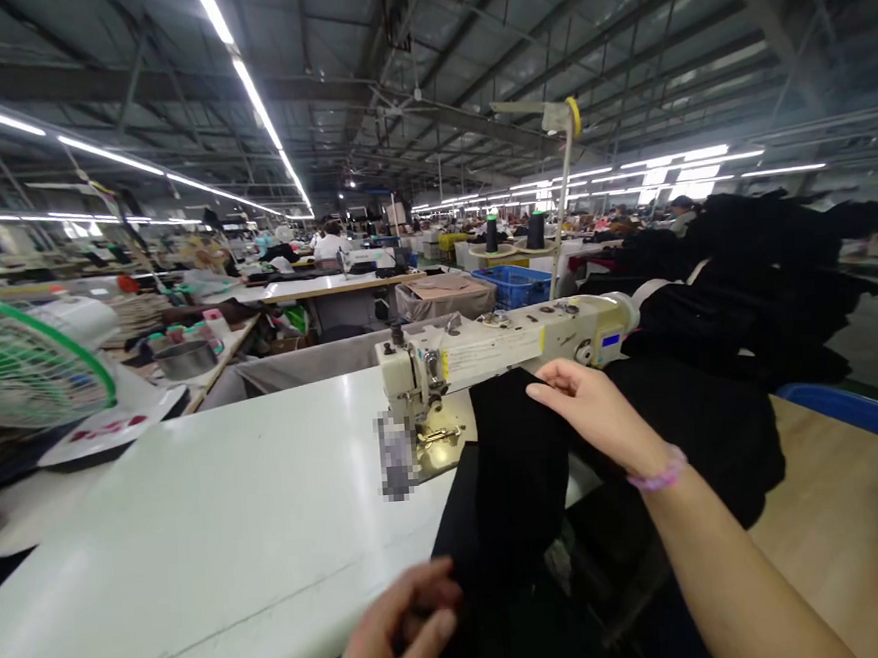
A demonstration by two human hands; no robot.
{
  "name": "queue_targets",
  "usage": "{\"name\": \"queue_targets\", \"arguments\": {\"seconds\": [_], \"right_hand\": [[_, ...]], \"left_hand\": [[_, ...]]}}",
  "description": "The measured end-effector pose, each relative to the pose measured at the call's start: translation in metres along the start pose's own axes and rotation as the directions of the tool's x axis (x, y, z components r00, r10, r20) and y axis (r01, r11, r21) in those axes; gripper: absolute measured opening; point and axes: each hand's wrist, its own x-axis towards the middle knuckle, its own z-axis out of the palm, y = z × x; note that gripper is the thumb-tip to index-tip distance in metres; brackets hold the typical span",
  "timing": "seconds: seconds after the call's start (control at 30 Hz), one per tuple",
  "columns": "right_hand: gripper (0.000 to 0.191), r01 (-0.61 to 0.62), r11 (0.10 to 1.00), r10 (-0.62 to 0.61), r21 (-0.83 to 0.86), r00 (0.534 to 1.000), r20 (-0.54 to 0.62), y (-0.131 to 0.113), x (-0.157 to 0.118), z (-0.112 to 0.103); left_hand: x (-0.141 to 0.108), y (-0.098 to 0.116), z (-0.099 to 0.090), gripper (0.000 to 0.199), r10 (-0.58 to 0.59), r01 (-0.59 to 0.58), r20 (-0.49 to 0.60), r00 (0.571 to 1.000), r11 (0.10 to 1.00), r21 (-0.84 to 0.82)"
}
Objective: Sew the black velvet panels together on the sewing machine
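Observation:
A cream sewing machine (486, 351) stands on the white table, its needle area lit. Black cloth (524, 463) lies right of the needle plate (439, 449) and hangs over the table's front edge. My right hand (584, 404), with a pink band at the wrist, is at the cloth's upper edge beside the machine arm, thumb and fingers closed on it. My left hand (410, 622) is low at the front edge, left of the hanging cloth; its fingers are curled and blurred, and whether they hold cloth is unclear.
The white tabletop (197, 526) spreads to the left. A green fan (36, 367) stands at far left. Dark cloth is piled (766, 276) at the right, above a wooden surface (834, 502). A thread stand (568, 180) rises behind the machine. A person (330, 243) sits farther back.

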Motion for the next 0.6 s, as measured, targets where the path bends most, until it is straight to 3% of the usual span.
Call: {"name": "queue_targets", "arguments": {"seconds": [0.1, 0.17, 0.3, 0.37, 0.43, 0.5, 0.6], "right_hand": [[0.021, 0.097, 0.933, -0.094, 0.345, 0.995, -0.026, -0.031, -0.033, -0.030], [0.022, 0.117, 0.891, -0.105, 0.438, 0.993, -0.051, -0.047, -0.049, -0.043], [0.027, 0.096, 0.872, -0.077, 0.480, 0.995, -0.059, -0.055, -0.058, -0.054], [0.030, 0.057, 0.869, -0.052, 0.492, 0.998, -0.023, -0.050, -0.049, -0.052], [0.034, 0.019, 0.888, -0.035, 0.460, 0.999, 0.027, -0.043, -0.032, -0.045], [0.032, 0.016, 0.923, -0.048, 0.384, 0.996, 0.074, -0.039, -0.008, -0.034], [0.031, 0.098, 0.935, -0.126, 0.342, 0.990, 0.062, -0.046, 0.032, -0.016]], "left_hand": [[0.036, 0.034, 0.002, 0.085, 0.137, -0.157, -0.137, 0.981, 0.977, -0.147], [0.057, 0.059, 0.007, 0.093, 0.123, -0.150, -0.109, 0.986, 0.944, -0.293], [0.076, 0.096, 0.005, 0.055, 0.079, 0.009, 0.132, 0.988, 0.825, -0.565], [0.076, 0.109, -0.012, 0.039, 0.076, -0.004, 0.097, 0.992, 0.807, -0.590], [0.076, 0.124, -0.039, 0.033, 0.099, -0.101, -0.029, 0.995, 0.877, -0.470], [0.081, 0.142, -0.071, 0.030, 0.164, -0.186, -0.117, 0.980, 0.959, -0.215], [0.090, 0.181, -0.112, 0.027, 0.262, -0.222, -0.198, 0.944, 0.953, 0.204]]}}
